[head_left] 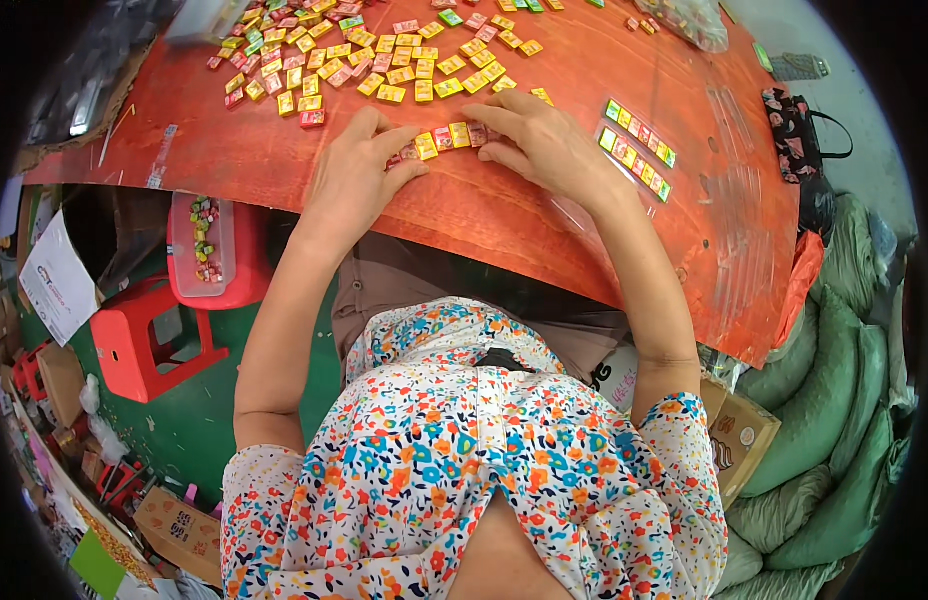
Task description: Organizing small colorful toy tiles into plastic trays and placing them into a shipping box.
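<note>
Small red and yellow rectangular boxes [443, 138] form a short row toward the near edge of the red, wood-grained table [464, 215]. Left hand [352, 165] and right hand [544, 143], both half-closed, hold its opposite ends between curled fingers and thumb.

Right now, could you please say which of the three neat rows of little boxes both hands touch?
The leftmost row, with the left hand and right hand at its two ends; the other two rows lie side by side farther right, untouched.
</note>
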A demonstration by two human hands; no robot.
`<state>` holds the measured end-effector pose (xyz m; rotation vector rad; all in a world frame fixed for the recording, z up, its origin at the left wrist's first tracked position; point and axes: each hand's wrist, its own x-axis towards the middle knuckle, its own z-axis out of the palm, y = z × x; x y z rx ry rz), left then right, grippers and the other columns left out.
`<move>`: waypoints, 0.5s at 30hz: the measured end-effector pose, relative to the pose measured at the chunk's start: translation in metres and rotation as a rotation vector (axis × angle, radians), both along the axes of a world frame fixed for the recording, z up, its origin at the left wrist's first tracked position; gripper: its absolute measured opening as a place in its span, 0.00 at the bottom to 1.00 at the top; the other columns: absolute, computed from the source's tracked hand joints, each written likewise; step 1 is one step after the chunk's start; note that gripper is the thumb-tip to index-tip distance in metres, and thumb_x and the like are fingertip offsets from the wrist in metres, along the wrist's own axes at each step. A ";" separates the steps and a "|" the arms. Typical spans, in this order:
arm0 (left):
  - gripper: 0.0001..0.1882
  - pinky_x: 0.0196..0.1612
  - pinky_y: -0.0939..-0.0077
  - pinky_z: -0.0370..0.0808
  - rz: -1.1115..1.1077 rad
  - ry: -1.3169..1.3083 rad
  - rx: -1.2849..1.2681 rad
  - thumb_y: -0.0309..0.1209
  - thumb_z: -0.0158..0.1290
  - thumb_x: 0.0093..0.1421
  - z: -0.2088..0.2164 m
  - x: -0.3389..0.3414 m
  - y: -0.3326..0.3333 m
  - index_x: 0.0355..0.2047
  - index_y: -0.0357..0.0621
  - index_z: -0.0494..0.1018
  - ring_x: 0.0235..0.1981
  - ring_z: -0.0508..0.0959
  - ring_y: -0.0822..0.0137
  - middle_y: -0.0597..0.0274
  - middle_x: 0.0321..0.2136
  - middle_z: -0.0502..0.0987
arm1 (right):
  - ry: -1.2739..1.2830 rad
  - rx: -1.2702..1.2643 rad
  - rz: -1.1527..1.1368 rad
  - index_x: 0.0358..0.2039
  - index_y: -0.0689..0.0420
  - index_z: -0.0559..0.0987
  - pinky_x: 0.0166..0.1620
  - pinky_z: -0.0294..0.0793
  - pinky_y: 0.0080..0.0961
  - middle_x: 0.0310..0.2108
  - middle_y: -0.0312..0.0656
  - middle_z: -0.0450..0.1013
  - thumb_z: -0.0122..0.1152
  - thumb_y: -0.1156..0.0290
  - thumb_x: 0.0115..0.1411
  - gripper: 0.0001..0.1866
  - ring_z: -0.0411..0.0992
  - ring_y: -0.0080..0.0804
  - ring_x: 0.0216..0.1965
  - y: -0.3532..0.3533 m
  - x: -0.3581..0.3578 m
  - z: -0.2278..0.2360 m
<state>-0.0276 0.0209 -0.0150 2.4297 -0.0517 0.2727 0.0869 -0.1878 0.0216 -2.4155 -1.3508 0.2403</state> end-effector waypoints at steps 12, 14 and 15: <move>0.23 0.38 0.63 0.74 0.016 -0.009 -0.079 0.31 0.65 0.50 0.000 -0.008 -0.002 0.45 0.36 0.75 0.35 0.76 0.55 0.53 0.35 0.71 | 0.079 0.181 -0.099 0.49 0.56 0.76 0.43 0.74 0.35 0.44 0.46 0.74 0.64 0.68 0.56 0.20 0.74 0.42 0.42 -0.004 0.021 0.009; 0.24 0.37 0.64 0.74 0.023 -0.020 -0.094 0.31 0.65 0.49 0.000 -0.010 -0.001 0.46 0.37 0.75 0.34 0.76 0.56 0.54 0.35 0.71 | 0.069 0.332 -0.256 0.49 0.55 0.76 0.42 0.75 0.33 0.43 0.46 0.74 0.64 0.67 0.56 0.20 0.75 0.41 0.41 -0.005 0.029 0.016; 0.24 0.37 0.65 0.74 0.028 0.002 -0.118 0.31 0.65 0.49 0.000 -0.011 0.000 0.46 0.37 0.75 0.33 0.76 0.58 0.55 0.35 0.71 | -0.077 0.329 -0.263 0.48 0.55 0.77 0.41 0.75 0.33 0.42 0.45 0.75 0.65 0.66 0.56 0.19 0.75 0.39 0.40 -0.009 0.035 0.018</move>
